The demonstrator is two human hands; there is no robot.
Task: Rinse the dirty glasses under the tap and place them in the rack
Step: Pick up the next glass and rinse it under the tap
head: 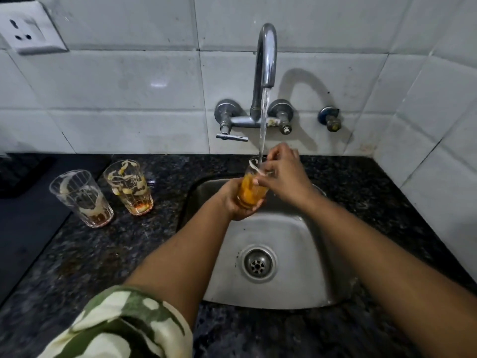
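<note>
The left hand (236,200) is wrapped around the base of a glass (251,187) held over the sink (278,293), right under the stream from the tap (265,58); orange liquid fills its lower part. The right hand (282,179) pinches the rim, fingers (260,180) reaching inside. Best to tilt and turn the glass so water sweeps every wall (residue clings in streaks). Two dirty glasses (81,197) wait on the counter (103,254); no rack is visible
</note>
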